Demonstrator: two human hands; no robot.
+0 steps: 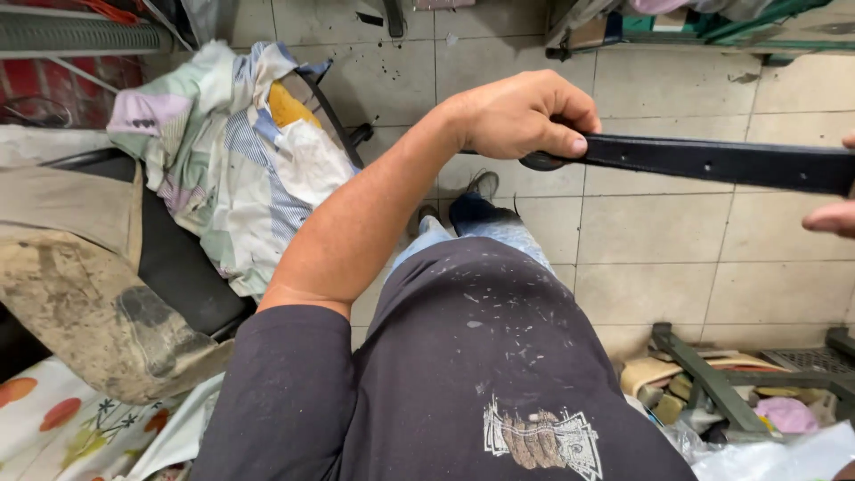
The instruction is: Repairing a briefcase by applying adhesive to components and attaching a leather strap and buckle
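Fingers of the left hand [521, 116] wrap tight around the black belt [712, 162], arm outstretched; right hand [833, 209] pinches its far stretch.

Right hand [833, 209] cut off by the right edge, only fingertips visible. Black strap [712, 161] end hidden inside left hand [521, 116].

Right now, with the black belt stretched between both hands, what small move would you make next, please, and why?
Probably slide the left hand along the black belt toward the right hand: the left grips the rounded tip, while the right sits at the frame's edge, barely visible.
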